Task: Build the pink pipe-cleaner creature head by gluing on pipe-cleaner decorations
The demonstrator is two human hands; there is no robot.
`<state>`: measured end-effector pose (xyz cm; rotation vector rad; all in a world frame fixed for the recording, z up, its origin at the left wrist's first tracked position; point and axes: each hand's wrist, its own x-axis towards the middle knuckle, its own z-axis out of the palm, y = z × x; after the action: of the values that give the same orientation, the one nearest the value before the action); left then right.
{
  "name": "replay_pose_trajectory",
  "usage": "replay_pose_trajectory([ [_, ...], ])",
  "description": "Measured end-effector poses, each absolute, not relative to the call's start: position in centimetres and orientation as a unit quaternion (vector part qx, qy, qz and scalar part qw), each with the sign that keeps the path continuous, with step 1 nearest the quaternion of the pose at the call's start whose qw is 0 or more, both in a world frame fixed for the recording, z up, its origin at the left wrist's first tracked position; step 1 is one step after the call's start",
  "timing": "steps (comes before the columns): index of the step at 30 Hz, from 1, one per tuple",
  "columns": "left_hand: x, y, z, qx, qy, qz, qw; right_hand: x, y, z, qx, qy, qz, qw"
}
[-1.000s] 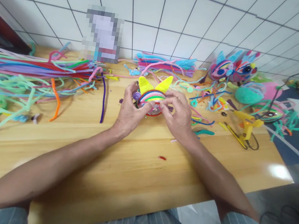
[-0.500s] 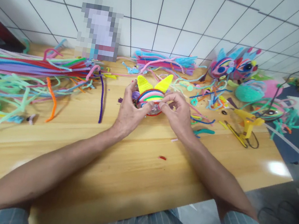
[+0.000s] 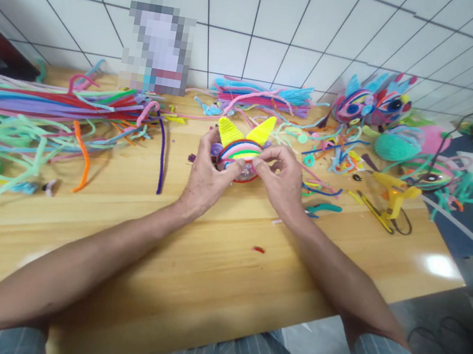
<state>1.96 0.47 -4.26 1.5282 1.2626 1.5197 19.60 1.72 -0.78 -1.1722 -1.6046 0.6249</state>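
Between my hands is a round pipe-cleaner animal head (image 3: 243, 153) with rainbow stripes, a red rim and two upright yellow ears (image 3: 229, 132). My left hand (image 3: 208, 175) wraps its left side, the thumb laid on the front near the lower edge. My right hand (image 3: 281, 175) pinches at the right front edge with thumb and forefinger; anything small between those fingertips is hidden. A purple round piece (image 3: 216, 149) shows beside my left fingers.
Bundles of coloured pipe cleaners (image 3: 49, 103) cover the left of the wooden table (image 3: 203, 268). Finished striped heads (image 3: 352, 106) stand at the back right. A yellow glue gun (image 3: 392, 194), yellow tweezers (image 3: 371, 210) and teal-handled pliers (image 3: 324, 208) lie on the right.
The camera view has shifted very slightly. Both hands keep nearly the same hold on the animal head.
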Motion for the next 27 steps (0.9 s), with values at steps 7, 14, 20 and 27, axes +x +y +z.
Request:
replay_pose_trajectory([
  [7, 1.86, 0.49, -4.23, 0.595, 0.471, 0.570, 0.315, 19.55, 1.64, -0.97, -0.492, -0.679, 0.235, 0.492],
  [14, 1.84, 0.39, -4.50, 0.576, 0.468, 0.576, 0.343, 19.46, 1.64, -0.97, -0.492, -0.671, 0.241, 0.500],
  [20, 1.79, 0.77, -4.82, 0.590, 0.483, 0.570, 0.306, 19.55, 1.62, -0.85, -0.494, -0.661, 0.262, 0.500],
  [27, 1.58, 0.79, -4.99, 0.602, 0.475, 0.566, 0.303, 19.65, 1.75, -0.87, -0.494, -0.660, 0.278, 0.493],
])
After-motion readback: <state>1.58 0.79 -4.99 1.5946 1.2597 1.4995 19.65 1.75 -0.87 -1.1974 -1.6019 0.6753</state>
